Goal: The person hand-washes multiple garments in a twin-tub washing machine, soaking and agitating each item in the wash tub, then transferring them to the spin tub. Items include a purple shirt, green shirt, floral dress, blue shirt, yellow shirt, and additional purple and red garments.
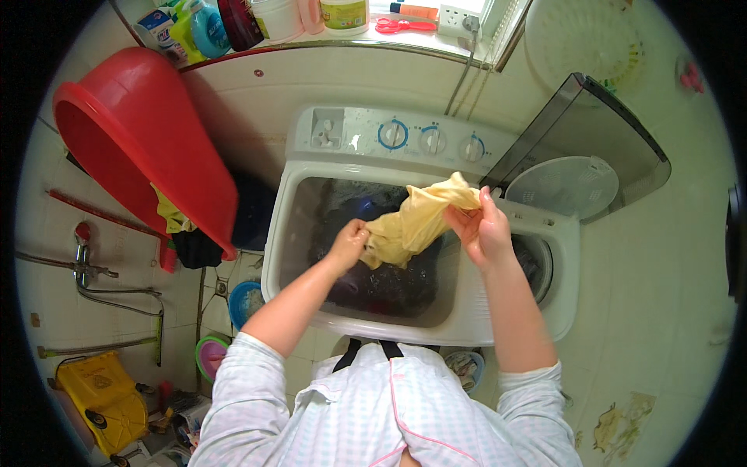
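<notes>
A wet yellow cloth [411,222] is stretched above the wash tub of a white twin-tub washing machine [373,335]. My left hand [349,240] grips its lower left end. At its upper right end, my right hand [480,229] holds the cloth between thumb and fingers. Below, the tub holds dark, foamy water [379,286] with dark items in it that I cannot make out. To the right, the round spin tub [534,268] stands uncovered, partly hidden by my right forearm.
A raised tinted lid [607,134] and a round translucent cover [563,187] stand at the right. A large red basin [146,134] leans at the left with clothes in it. Blue basin [245,303] and pink-green basin [211,357] sit on the floor. Bottles line the sill [402,39].
</notes>
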`<state>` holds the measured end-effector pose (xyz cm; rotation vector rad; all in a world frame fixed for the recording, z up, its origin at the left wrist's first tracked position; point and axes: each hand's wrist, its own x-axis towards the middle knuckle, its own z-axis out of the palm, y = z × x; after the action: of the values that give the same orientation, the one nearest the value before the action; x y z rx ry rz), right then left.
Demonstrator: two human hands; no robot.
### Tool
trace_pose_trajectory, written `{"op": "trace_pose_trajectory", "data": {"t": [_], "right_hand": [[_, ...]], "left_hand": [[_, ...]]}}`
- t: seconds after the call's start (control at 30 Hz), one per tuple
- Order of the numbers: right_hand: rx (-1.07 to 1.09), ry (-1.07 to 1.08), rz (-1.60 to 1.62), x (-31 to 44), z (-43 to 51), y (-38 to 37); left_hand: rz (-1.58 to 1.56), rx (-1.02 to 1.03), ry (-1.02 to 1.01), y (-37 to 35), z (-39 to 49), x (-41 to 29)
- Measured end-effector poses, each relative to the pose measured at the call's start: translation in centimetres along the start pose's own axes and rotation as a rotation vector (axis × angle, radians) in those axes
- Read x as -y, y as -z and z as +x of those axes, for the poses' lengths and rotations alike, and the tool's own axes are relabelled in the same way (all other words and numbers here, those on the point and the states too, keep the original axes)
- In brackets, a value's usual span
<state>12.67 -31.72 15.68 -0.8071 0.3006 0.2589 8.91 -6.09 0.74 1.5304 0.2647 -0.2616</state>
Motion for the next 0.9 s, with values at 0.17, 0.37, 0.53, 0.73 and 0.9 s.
{"op": "trace_pose_trajectory", "data": {"t": [0.17, 0.37, 0.53, 0.73, 0.9], "right_hand": [[0.272, 0.363, -1.531, -4.7, -0.7, 0.7], [0.475, 0.407, -1.409, -7.3, 0.2, -1.6], [0.599, 0.3, -1.18, -6.9, -0.6, -3.8], [0.58, 0.433, -1.02, -5.2, 0.5, -1.3], [0.028, -0.234, -1.154, -9.8, 3.7, 5.0]], "left_hand": [[-0.093, 0.251, 0.08, 0.0, -1.5, -4.6], [0.02, 0.393, 0.03, 1.2, -3.4, -8.2], [0.786, 0.134, -0.369, 2.3, -3.5, -3.8], [0.306, -0.265, 0.113, 7.4, -2.9, 1.1], [-0.759, -0.151, 0.29, 7.6, -2.4, 1.9]]}}
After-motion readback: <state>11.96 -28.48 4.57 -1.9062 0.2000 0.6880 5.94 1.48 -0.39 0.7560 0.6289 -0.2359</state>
